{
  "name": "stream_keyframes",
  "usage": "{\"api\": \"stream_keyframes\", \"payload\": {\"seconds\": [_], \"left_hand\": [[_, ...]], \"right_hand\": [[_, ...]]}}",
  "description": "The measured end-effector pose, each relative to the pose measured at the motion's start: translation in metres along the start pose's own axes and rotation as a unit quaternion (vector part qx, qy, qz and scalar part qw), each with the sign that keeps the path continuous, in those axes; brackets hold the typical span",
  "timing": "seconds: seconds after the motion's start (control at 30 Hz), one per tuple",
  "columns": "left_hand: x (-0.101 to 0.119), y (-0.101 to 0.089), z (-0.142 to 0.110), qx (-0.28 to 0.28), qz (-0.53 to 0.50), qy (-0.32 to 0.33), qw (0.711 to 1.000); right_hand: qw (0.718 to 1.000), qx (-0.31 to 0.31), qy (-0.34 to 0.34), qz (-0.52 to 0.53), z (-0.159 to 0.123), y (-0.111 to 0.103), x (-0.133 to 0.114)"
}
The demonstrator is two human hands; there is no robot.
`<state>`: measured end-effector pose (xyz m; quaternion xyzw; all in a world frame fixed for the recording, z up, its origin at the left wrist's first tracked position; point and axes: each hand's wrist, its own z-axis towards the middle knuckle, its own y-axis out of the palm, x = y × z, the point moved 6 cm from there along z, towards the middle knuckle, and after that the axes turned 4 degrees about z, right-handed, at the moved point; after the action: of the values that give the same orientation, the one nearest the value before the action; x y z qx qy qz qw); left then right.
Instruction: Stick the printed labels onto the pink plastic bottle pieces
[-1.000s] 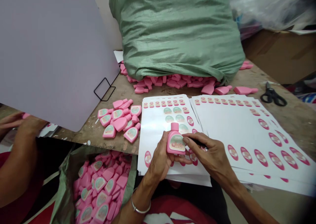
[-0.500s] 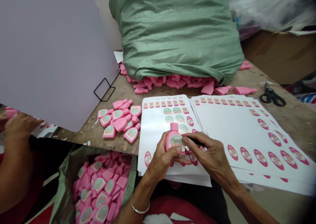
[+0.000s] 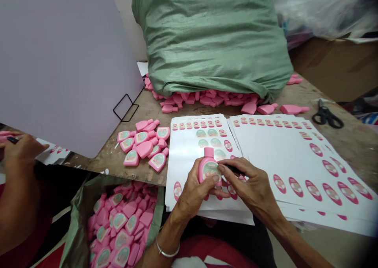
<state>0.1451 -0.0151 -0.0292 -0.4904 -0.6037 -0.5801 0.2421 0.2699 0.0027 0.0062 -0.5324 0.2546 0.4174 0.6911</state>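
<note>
My left hand [image 3: 193, 191] grips a small pink toy bottle [image 3: 208, 165] upright over a white sticker sheet [image 3: 195, 142], its thumb lying across the bottle's label. My right hand [image 3: 251, 185] is closed beside it, fingertips pressed on the bottle's right side, and a thin dark tool shows between its fingers. A small heap of labelled pink bottles [image 3: 144, 144] lies on the table to the left of the sheet.
A big green sack [image 3: 212, 39] at the back spills plain pink bottles [image 3: 206, 98]. More sticker sheets [image 3: 295, 158] and black scissors [image 3: 327, 116] lie right. A green bag of labelled bottles [image 3: 118, 224] sits below the table edge. Another person's hand [image 3: 20, 152] works behind a lilac board [image 3: 65, 63].
My left thumb has slid over the bottle's label and the bottle has turned slightly. The other person's hand at the left has drawn further left.
</note>
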Motion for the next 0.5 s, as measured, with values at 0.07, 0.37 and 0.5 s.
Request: {"api": "stream_keyframes", "payload": {"seconds": [0.07, 0.37, 0.5], "left_hand": [[0.001, 0.0, -0.001, 0.0, -0.006, -0.001, 1.0], [0.003, 0.01, -0.003, -0.054, 0.004, -0.036, 0.998], [0.004, 0.004, -0.01, -0.084, 0.048, -0.051, 0.994]], "right_hand": [[0.997, 0.017, -0.019, -0.072, 0.002, -0.007, 0.0], [0.98, -0.091, 0.138, 0.111, 0.018, 0.009, 0.008], [0.972, -0.11, 0.156, 0.14, 0.045, 0.016, 0.03]]}}
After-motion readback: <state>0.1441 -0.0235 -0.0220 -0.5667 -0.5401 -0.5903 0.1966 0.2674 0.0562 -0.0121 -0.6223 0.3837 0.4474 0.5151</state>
